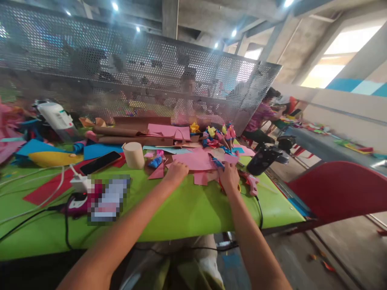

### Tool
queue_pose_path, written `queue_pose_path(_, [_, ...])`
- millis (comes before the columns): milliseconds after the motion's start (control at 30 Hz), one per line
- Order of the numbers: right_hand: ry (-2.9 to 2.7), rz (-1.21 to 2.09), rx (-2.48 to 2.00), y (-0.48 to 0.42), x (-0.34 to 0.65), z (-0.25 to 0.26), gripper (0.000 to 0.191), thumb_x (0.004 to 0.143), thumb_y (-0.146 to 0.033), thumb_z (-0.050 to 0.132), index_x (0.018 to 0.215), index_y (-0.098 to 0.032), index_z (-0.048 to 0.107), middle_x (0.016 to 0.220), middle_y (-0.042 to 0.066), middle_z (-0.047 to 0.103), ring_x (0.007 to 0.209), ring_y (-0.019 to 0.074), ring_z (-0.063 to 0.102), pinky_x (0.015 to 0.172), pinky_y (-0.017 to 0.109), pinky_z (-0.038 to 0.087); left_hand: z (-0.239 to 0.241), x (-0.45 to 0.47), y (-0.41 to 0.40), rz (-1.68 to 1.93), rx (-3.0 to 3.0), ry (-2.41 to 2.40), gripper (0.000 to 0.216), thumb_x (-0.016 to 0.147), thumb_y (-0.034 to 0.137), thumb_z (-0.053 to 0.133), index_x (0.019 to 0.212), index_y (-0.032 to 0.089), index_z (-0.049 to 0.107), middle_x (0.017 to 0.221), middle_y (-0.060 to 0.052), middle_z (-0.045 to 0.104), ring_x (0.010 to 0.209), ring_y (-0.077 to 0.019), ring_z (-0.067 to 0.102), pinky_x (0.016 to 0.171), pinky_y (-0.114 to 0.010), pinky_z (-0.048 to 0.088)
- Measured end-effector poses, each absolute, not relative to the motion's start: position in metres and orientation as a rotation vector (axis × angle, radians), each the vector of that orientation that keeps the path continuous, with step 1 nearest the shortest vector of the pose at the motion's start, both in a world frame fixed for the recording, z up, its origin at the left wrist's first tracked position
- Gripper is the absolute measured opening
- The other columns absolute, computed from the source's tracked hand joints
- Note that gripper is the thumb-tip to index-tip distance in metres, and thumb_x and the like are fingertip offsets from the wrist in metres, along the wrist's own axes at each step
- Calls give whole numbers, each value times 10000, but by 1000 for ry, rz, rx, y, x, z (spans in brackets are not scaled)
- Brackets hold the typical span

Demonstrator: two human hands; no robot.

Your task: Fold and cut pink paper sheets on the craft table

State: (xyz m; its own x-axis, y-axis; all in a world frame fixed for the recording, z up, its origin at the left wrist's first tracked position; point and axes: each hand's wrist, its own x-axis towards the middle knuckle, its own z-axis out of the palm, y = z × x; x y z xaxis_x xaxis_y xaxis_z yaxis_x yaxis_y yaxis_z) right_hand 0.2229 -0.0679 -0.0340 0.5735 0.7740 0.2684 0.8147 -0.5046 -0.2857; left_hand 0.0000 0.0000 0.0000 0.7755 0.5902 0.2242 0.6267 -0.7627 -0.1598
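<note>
A sheet of pink paper (201,159) lies across the far part of the green table between my hands. My left hand (177,172) is on the sheet's left edge, its fingers closed on the paper. My right hand (229,177) is wrapped round a pair of scissors (216,162); the blades point forward and left over the paper, and an orange handle shows below the palm. Smaller pink scraps (200,178) lie under and around the sheet. A pink glue gun (251,183) with a black cord rests right of my right hand.
A tape roll (134,155) stands left of the paper, with a dark phone (101,162) beside it. Cables and a power strip (79,203) lie at left. Paper flowers (222,137) and brown rolls (121,131) sit before a perforated metal panel (151,80). A red chair (338,191) stands at right.
</note>
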Motion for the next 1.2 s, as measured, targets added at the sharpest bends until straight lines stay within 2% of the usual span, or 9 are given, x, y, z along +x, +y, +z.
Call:
queue_pose_path(100, [-1314, -138, -2416, -68, 223, -35, 359, 963, -332, 464, 1276, -203, 583, 1172, 134, 628, 1072, 256, 596, 832, 320, 431, 30, -13, -7, -339, -2657, -1012, 228, 886, 48, 499, 950, 107, 709, 942, -154, 741, 922, -260, 688, 816, -397, 447])
queue_pose_path(267, [-1407, -131, -2336, -67, 225, -34, 350, 912, -315, 532, 1234, -202, 613, 1144, 125, 632, 1097, 277, 578, 886, 344, 434, 88, -40, -40, -647, -2498, -952, 180, 887, 114, 536, 964, 166, 690, 857, -74, 717, 834, -238, 668, 749, -370, 431])
queue_pose_path(400, [-1427, -244, -1983, -79, 215, -21, 510, 850, -243, 553, 1352, -161, 510, 1298, 163, 563, 1216, 299, 517, 1019, 422, 401, 102, -51, -84, -645, -2505, -847, 192, 893, 96, 517, 956, 173, 681, 832, -60, 694, 811, -227, 641, 755, -377, 415])
queue_pose_path(567, [-1952, 96, -1377, -129, 166, -9, 636, 796, -213, 604, 1416, -238, 460, 1425, 118, 521, 1319, 292, 462, 1079, 471, 378, 73, -39, -131, -505, -2698, -771, 125, 907, 101, 528, 923, 159, 637, 805, -58, 684, 788, -218, 639, 764, -383, 425])
queue_pose_path(733, [-2069, 484, -1177, -170, 141, -28, 267, 877, -198, 555, 1093, -241, 708, 1107, 104, 726, 1048, 248, 641, 948, 427, 475, 46, -32, -157, -478, -3015, -695, 126, 903, 177, 579, 1029, 173, 590, 862, -57, 700, 858, -224, 665, 807, -385, 457])
queue_pose_path(867, [-1900, 751, -1205, -181, 158, -44, 210, 905, -279, 559, 978, -226, 748, 992, 95, 763, 932, 241, 698, 847, 382, 518, 37, -66, -156, -575, -3442, -766, 721, 747, 514, 764, 1348, 244, 472, 1184, -65, 697, 1062, -236, 654, 906, -355, 471])
queue_pose_path(1033, [-1637, 927, -1239, -189, 172, -56, 204, 873, -392, 634, 901, -237, 764, 992, 75, 772, 980, 244, 706, 905, 384, 525, 14, -117, -148, -399, -3527, -1052, 933, 642, 559, 821, 1445, 289, 431, 1371, -95, 606, 1215, -281, 584, 1010, -370, 437])
queue_pose_path(1100, [-1572, 933, -1310, -190, 170, -57, 229, 853, -425, 650, 879, -230, 768, 963, 74, 776, 940, 248, 709, 878, 385, 535, 2, -126, -148, -389, -3554, -1087, 883, 656, 522, 828, 1427, 297, 462, 1386, -85, 597, 1250, -278, 560, 1056, -386, 408])
queue_pose_path(1200, [-1526, 919, -1443, -188, 164, -56, 304, 851, -466, 624, 915, -203, 763, 910, 64, 770, 850, 249, 695, 785, 361, 540, -15, -124, -149, -582, -3452, -1415, 497, 795, 405, 743, 1251, 252, 615, 1223, -75, 690, 1133, -242, 628, 961, -345, 474])
